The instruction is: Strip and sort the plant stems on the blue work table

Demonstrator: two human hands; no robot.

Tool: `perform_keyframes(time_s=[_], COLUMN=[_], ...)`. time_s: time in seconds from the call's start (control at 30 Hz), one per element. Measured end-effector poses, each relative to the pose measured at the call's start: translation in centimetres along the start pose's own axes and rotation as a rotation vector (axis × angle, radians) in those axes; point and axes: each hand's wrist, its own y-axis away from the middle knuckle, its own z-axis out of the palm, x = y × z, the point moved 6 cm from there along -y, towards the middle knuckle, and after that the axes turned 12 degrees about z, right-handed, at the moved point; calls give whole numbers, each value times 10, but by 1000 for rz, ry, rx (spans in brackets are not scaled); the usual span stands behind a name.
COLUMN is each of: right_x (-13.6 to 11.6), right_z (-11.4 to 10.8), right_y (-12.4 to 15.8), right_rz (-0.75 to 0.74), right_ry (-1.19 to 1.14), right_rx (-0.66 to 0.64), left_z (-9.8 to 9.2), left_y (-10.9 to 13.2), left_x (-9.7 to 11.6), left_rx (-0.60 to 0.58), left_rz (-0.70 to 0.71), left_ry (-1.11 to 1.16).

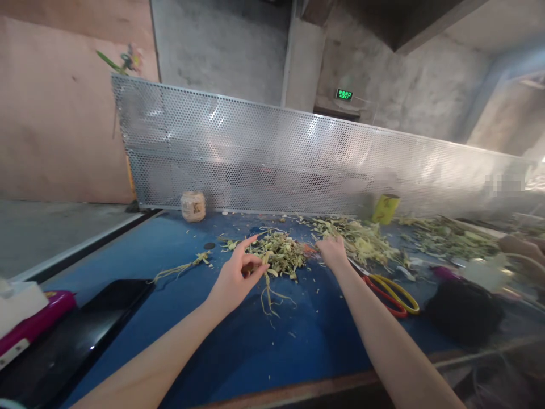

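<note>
My left hand (240,270) is at the near left of a pile of dried, pale green plant bits (281,253). Its index finger reaches forward, while thumb and another finger pinch at a dried plant sprig (268,287) with thin root-like strands. My right hand (334,251) is closed at the left edge of a larger heap of dried plants (366,238); whatever its fingers hold is hidden. Beside my right forearm lie scissors (394,298) with red and yellow handles.
A twine roll (193,206) and a yellow-green cylinder (385,208) stand before a perforated metal screen (272,153). At left lie a black phone-like slab (76,335) and a magenta item (40,318). To the right are a black bundle (464,309) and another person's hand (522,250).
</note>
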Motion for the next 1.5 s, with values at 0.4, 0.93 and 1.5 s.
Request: perform_keyframes(time_s=[0.4, 0.93, 1.5], right_x=[27, 21, -113], right_z=[-35, -11, -97], right_y=[2, 0, -8], right_rz=[89, 142, -507], right_ry=[-422, -366, -307], right_rx=[311, 33, 178], left_z=[-15, -19, 23], left_y=[-2, -4, 17], left_x=[3, -13, 6], left_rx=[183, 162, -435], left_rz=[-20, -115, -17], left_ry=[24, -16, -119])
